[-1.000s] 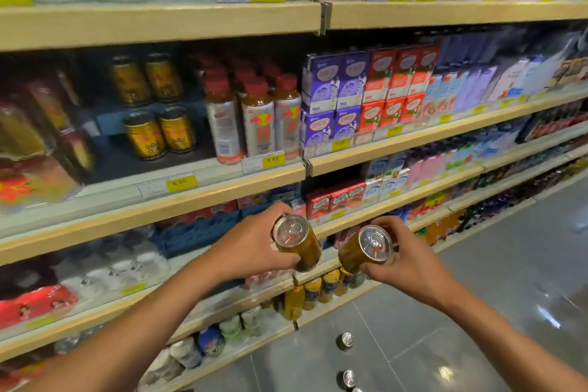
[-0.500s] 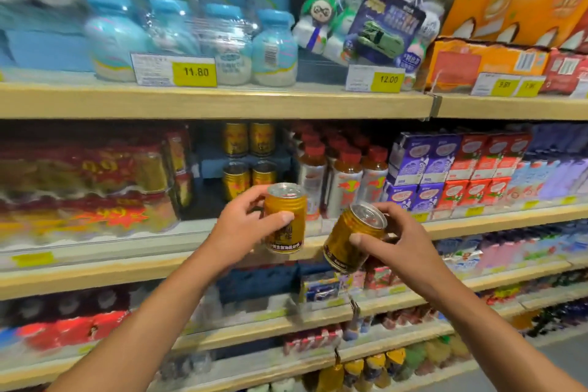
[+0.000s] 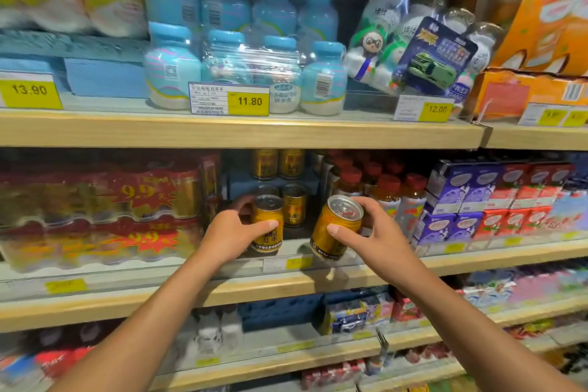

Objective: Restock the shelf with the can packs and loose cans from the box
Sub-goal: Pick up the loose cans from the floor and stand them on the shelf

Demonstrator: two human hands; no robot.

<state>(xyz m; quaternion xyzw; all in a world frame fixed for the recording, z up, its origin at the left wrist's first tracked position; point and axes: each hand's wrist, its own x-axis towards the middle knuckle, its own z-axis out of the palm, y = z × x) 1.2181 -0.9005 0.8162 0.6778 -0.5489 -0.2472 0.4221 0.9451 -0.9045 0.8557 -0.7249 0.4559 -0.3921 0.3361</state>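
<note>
Now the left grip (image 3: 232, 235) grasps an upright gold can (image 3: 268, 226) at the shelf (image 3: 254, 288) front, the right grip (image 3: 378, 232) grasps a tilted can (image 3: 335, 229) just beside it, both nearer the shelved cans (image 3: 294, 206) than before.

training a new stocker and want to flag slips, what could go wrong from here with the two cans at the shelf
1. The right can is tilted in the right hand; set down like that, it could land on its edge and topple.
2. The upright left can, held by the left hand, is close in front of the shelved cans; a push could knock them.
3. The red-capped bottles crowd the right side.
</note>
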